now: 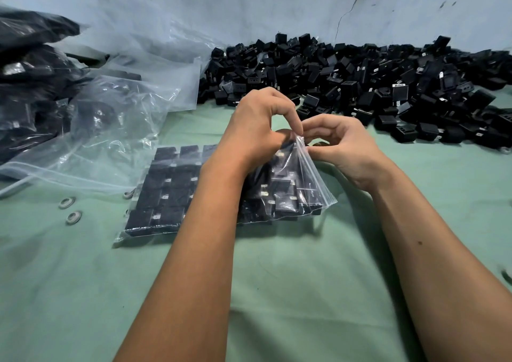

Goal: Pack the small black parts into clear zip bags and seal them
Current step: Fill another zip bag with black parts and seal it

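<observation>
A clear zip bag [302, 184] filled with rows of small black parts lies on the green cloth in the middle. Its right-hand zip edge is lifted off the cloth. My left hand [260, 126] pinches the top of that zip edge between thumb and forefinger. My right hand [338, 145] pinches the same edge just to the right, fingers curled. A big heap of loose black parts [360, 84] lies behind the hands against the wall.
Empty clear bags [116, 118] lie crumpled at the left, with filled bags of black parts [27, 84] stacked behind them. Two metal rings [70, 209] rest on the green cloth [277, 278] at the left. A pale wall [249, 7] closes the back.
</observation>
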`<state>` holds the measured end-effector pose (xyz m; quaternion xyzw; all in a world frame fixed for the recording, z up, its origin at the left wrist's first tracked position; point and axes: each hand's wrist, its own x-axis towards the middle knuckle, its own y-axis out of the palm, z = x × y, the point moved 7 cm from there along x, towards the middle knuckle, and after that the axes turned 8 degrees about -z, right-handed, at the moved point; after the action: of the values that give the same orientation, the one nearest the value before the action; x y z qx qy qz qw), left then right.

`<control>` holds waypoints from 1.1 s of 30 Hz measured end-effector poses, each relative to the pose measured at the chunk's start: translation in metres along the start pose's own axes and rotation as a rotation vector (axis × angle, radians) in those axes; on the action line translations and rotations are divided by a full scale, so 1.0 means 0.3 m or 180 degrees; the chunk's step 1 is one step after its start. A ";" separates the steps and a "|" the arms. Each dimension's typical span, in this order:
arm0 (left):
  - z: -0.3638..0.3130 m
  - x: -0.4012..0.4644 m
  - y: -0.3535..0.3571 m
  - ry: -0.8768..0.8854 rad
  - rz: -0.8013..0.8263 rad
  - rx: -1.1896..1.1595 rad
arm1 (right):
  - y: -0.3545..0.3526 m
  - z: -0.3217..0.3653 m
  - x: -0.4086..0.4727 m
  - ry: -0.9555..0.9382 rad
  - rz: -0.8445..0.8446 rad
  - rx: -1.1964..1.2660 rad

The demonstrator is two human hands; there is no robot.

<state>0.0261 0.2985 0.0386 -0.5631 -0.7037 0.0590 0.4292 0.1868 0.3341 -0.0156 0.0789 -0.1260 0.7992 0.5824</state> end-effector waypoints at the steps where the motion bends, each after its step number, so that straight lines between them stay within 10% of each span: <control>1: 0.000 0.001 -0.001 0.0006 -0.0010 0.0001 | 0.013 0.004 0.000 -0.0014 0.0076 0.0015; 33: 0.001 0.001 -0.006 -0.0031 -0.0046 -0.0085 | 0.071 0.006 0.003 0.0405 -0.0099 0.0581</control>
<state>0.0245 0.2982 0.0397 -0.5634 -0.7106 0.0492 0.4186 0.1662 0.3281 -0.0160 0.0826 -0.0142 0.8016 0.5919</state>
